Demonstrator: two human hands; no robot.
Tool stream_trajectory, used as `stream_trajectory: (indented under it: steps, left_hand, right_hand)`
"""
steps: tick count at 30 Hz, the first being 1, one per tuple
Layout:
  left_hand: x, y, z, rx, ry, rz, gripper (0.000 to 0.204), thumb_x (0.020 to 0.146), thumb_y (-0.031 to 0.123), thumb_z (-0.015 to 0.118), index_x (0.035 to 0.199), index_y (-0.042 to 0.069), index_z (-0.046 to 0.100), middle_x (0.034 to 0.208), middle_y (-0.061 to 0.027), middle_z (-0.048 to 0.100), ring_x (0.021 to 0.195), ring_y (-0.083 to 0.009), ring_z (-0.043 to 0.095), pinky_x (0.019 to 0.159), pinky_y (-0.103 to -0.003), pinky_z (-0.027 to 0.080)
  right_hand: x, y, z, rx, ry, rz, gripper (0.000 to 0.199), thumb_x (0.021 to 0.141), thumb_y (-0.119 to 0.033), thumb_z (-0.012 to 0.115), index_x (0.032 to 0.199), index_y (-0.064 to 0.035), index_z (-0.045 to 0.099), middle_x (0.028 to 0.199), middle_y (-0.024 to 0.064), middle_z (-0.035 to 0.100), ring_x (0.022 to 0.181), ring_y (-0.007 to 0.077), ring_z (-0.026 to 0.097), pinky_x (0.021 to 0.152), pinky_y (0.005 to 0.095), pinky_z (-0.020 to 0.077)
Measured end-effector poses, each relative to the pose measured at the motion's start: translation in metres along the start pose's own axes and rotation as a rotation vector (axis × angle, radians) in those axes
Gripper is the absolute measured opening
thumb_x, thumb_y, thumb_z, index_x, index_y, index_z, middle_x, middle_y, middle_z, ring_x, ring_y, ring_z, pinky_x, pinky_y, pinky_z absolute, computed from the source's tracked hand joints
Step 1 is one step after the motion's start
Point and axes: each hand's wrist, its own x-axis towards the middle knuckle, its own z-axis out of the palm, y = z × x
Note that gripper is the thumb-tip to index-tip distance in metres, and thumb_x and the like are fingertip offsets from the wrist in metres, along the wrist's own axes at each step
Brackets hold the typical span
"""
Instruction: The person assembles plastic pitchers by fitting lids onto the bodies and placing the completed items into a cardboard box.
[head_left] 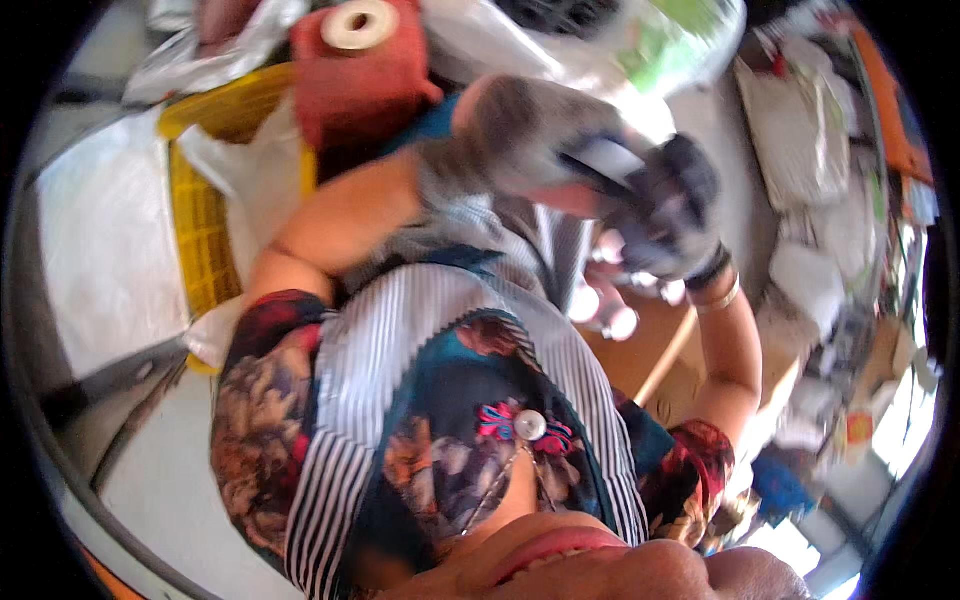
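Note:
My left hand [545,135], in a grey knitted glove, reaches across from the left and meets my right hand in front of my body. A small dark thing with a pale, shiny flat face [608,160] sits between the hands; blur hides its kind. My right hand [665,215], in a grey glove with dark fingers, is curled close against it. Both hands look closed, though their fingertips are smeared. Just below the right hand are several pinkish, round-ended pieces [612,312] beside a brown cardboard box [655,350].
At the left stands a yellow plastic crate [192,235] with white plastic in it. A pale roll [358,25] rests on a red bundle [350,85]. Clear plastic with green contents [690,35] lies beyond my hands. White sacks [795,135] line the right side.

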Motion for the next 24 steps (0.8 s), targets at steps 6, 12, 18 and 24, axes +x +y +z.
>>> stream_trajectory:
  steps: [6,12,18,24]
  left_hand:
    - [-0.001,0.007,0.027,0.811,0.14,0.167,0.019,0.078,0.026,0.066,0.097,0.021,0.067,0.078,0.0041,0.06,0.066,-0.0169,0.061,0.058,-0.033,0.049]
    - [0.007,-0.002,-0.057,0.082,-0.086,-0.026,0.044,0.064,0.027,0.084,0.103,0.015,0.069,0.094,-0.0066,0.071,0.084,-0.0266,0.07,0.075,-0.037,0.055]
    - [-0.002,0.009,-0.044,0.18,0.19,-0.041,0.042,0.067,0.021,0.081,0.106,0.016,0.068,0.092,-0.0071,0.071,0.083,-0.0263,0.07,0.075,-0.04,0.054]
    - [-0.027,0.026,-0.037,0.896,0.207,0.033,0.043,0.068,0.022,0.083,0.106,0.009,0.07,0.093,-0.0123,0.07,0.088,-0.0294,0.067,0.078,-0.042,0.053]
  right_hand:
    - [0.003,0.006,0.047,0.315,0.449,0.96,0.056,0.102,-0.03,0.047,0.147,0.0009,0.033,0.151,0.0185,0.037,0.133,0.0307,0.043,0.113,0.0406,0.03]
    - [-0.002,-0.026,0.013,-0.223,0.102,0.093,0.07,0.077,-0.057,0.07,0.13,-0.0156,0.052,0.138,0.0278,0.044,0.129,0.0457,0.044,0.102,0.0611,0.0384]
    - [0.009,-0.021,0.016,-0.045,0.102,0.467,0.063,0.075,-0.027,0.074,0.132,-0.008,0.054,0.138,0.027,0.047,0.124,0.0494,0.048,0.103,0.0542,0.0402]
    - [0.019,-0.015,-0.001,1.084,0.604,0.999,0.059,0.097,-0.01,0.054,0.151,-0.0055,0.031,0.151,0.0137,0.038,0.135,0.0235,0.042,0.112,0.0391,0.034]
